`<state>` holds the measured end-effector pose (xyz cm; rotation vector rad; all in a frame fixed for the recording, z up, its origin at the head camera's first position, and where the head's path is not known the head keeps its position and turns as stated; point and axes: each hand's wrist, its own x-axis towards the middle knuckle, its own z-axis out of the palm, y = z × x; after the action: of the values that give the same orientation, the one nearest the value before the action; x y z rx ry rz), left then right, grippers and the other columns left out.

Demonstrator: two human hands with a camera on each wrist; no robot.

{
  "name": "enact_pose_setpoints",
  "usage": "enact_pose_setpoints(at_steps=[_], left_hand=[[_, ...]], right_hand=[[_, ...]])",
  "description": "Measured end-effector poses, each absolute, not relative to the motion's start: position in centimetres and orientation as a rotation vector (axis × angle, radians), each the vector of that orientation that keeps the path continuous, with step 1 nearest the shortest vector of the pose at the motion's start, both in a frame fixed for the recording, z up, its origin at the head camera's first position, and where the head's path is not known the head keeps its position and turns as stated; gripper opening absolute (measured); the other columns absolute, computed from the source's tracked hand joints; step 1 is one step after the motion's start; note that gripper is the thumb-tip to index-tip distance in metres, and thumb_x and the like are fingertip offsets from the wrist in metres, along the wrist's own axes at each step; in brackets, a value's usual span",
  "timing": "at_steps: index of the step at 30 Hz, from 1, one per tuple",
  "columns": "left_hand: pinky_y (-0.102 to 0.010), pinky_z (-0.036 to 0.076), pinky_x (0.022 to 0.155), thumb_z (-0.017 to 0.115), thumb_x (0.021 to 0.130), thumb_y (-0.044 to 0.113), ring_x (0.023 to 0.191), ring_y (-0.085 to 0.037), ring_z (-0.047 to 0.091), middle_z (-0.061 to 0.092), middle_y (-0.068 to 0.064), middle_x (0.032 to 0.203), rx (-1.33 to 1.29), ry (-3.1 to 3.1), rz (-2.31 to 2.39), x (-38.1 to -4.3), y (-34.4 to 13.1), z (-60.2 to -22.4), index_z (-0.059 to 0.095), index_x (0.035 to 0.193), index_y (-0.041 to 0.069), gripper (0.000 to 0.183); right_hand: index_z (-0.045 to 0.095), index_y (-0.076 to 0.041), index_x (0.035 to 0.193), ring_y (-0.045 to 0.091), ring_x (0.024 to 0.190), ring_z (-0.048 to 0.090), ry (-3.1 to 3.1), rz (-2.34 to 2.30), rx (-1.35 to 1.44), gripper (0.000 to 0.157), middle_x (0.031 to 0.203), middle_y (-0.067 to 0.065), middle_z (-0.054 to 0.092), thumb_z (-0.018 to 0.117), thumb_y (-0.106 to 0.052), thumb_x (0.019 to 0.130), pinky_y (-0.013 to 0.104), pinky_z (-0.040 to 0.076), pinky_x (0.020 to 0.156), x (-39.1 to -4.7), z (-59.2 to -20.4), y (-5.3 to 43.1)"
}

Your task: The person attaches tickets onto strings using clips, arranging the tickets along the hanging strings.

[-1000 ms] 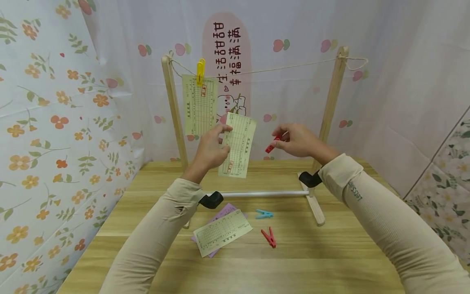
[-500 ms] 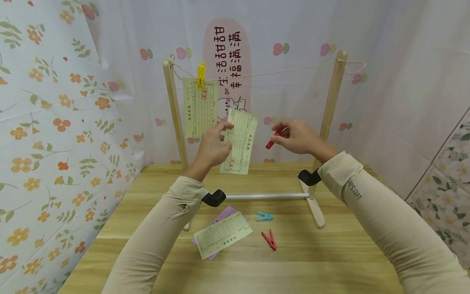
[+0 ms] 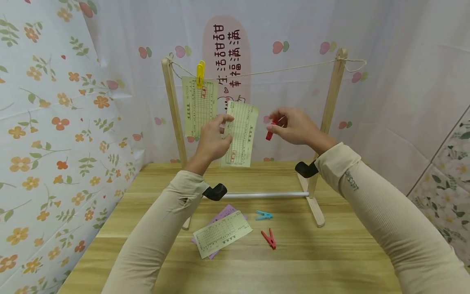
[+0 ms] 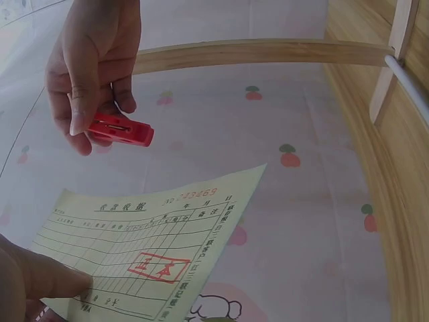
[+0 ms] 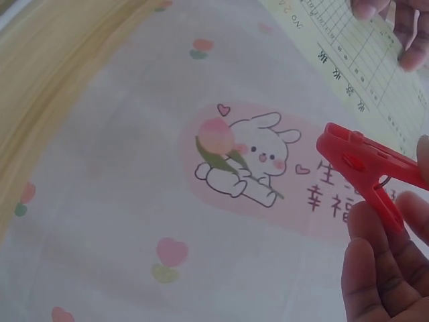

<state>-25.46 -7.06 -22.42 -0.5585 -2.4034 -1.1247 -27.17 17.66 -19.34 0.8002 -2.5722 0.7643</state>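
My left hand (image 3: 214, 141) pinches a pale green receipt slip (image 3: 240, 134) by its left edge, holding it upright in the air below the string. Printed lines and a red stamp show on the slip in the left wrist view, where the thumb (image 4: 47, 276) presses its face. To the right, my right hand (image 3: 295, 126) grips a red clothespin (image 5: 365, 164) by its handles, its nose pointing toward the slip. A gap separates the clothespin from the slip. Above and left, a yellow clothespin (image 3: 200, 74) fastens another receipt slip (image 3: 194, 112) to the string (image 3: 282, 70).
Two wooden posts (image 3: 332, 92) carry the string, with a white rod (image 3: 264, 195) joining them low down. On the wooden table (image 3: 312, 261) lie a green slip (image 3: 223, 233) over a purple slip (image 3: 225, 211), a blue clothespin (image 3: 264, 215) and a red clothespin (image 3: 269, 239).
Both hands have risen a little, bringing the held slip and the red clothespin closer to the string. The hung slip and the things on the table stay in place.
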Motion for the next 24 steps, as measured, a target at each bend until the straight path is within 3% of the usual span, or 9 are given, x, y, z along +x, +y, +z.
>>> enact_pose_setpoints(at_steps=[12,24], left_hand=[[-0.037,0.047,0.073,0.064,0.085,-0.003,0.098,-0.026,0.060,0.058,-0.009,0.129,-0.577,-2.323,-1.137,-26.0,-6.9,-21.9,0.059,0.125,0.008,0.042],[-0.037,0.050,0.080,0.065,0.086,-0.001,0.100,-0.026,0.061,0.060,-0.008,0.127,-0.579,-2.265,-1.131,-26.4,-6.5,-21.4,0.060,0.123,0.008,0.039]], right_hand=[[0.063,0.001,0.113,0.026,0.087,0.065,-2.529,0.774,0.762,0.032,0.099,0.014,0.068,0.067,-0.023,0.092,0.040,0.051,0.072,-27.6,-18.0,17.1],[0.062,0.003,0.112,0.029,0.089,0.065,-2.450,0.765,0.766,0.032,0.100,0.017,0.067,0.068,-0.020,0.091,0.042,0.052,0.077,-27.8,-16.6,16.4]])
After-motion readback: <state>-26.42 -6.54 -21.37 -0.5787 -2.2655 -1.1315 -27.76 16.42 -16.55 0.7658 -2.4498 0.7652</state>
